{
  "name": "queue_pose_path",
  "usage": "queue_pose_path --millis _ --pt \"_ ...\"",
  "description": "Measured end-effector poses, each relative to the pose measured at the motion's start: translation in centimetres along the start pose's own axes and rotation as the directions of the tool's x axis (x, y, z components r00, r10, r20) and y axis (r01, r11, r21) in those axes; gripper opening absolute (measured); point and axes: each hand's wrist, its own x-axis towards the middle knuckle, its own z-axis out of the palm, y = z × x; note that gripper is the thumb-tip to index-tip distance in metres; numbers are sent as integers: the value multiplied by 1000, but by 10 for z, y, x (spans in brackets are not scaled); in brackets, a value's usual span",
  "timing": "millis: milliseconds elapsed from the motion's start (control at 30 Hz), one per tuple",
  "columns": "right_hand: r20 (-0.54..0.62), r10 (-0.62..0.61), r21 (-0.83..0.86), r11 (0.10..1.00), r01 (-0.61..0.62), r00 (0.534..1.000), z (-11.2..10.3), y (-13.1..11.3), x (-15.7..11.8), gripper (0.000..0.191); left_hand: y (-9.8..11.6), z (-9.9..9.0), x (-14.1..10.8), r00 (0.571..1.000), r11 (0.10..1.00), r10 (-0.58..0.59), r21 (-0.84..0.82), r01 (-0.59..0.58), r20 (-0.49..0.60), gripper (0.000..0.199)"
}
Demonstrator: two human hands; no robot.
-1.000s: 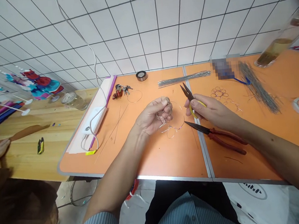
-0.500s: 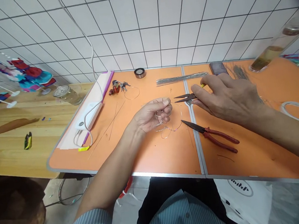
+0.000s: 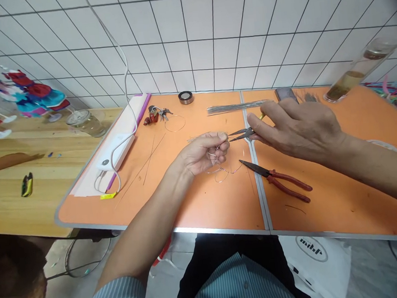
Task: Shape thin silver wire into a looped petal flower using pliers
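Observation:
Thin bent wire [image 3: 221, 176] hangs in loops from my left hand [image 3: 206, 153], whose thumb and fingers pinch it above the orange table [image 3: 190, 214]. My right hand [image 3: 293, 124] is wrapped round small needle-nose pliers [image 3: 244, 134] with a yellow handle. Their jaws are parted and point left, with the tips close beside my left fingertips; whether they touch the wire is too small to tell. Below my right hand lie red-handled pliers [image 3: 277, 178], tips toward the wire loops.
At the back are a tape roll [image 3: 185, 97], keys [image 3: 160, 114], a wire bundle [image 3: 236, 106] and a tilted jar of liquid [image 3: 352, 77]. A white power bank [image 3: 115, 152] with a cable lies left. Another person's head [image 3: 15, 281] is at lower left.
My right hand has moved slightly left, bringing the plier tips up to my left fingertips. The view has shifted a little; my left hand still pinches the wire.

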Motion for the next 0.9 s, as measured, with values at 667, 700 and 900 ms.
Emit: queue_pose_path --millis 667,700,900 --pt "-221 347 -140 914 -382 911 36 -98 -25 55 -28 25 -5 541 562 819 454 -691 -191 19" --pt "-215 353 -128 914 -384 911 37 -99 -23 55 -28 25 -6 535 557 823 462 -690 -193 18" --pt "-231 344 -89 924 -372 910 39 -105 -15 47 -27 25 -5 519 558 824 491 -669 -230 21"
